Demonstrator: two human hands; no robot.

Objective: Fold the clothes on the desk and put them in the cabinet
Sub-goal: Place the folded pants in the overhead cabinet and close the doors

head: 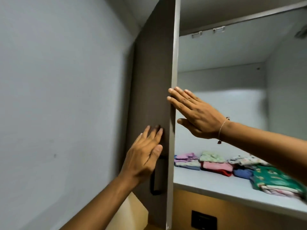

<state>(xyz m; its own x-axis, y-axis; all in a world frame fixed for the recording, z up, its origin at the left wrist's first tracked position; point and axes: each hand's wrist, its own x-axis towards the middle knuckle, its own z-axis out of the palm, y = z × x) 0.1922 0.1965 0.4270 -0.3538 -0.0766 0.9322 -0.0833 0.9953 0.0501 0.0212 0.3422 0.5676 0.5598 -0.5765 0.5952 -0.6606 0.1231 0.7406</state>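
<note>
Cabinet [221,83], pale grey inside, with its dark brown door [154,80] swung open and seen nearly edge-on, a black handle [157,176] low on its outer face. Folded clothes [214,163] lie in small stacks along the shelf [199,181]: pink, pale green, red, blue, and a green patterned pile at right.

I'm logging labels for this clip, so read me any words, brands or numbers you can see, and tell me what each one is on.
No text can be read in this view.
The green folded garment has a printed pattern, too blurred to tell if it holds letters.
The dark panel below the shelf shows no legible marking.
The cabinet door, touched by the left hand and right hand, is plain.
</note>
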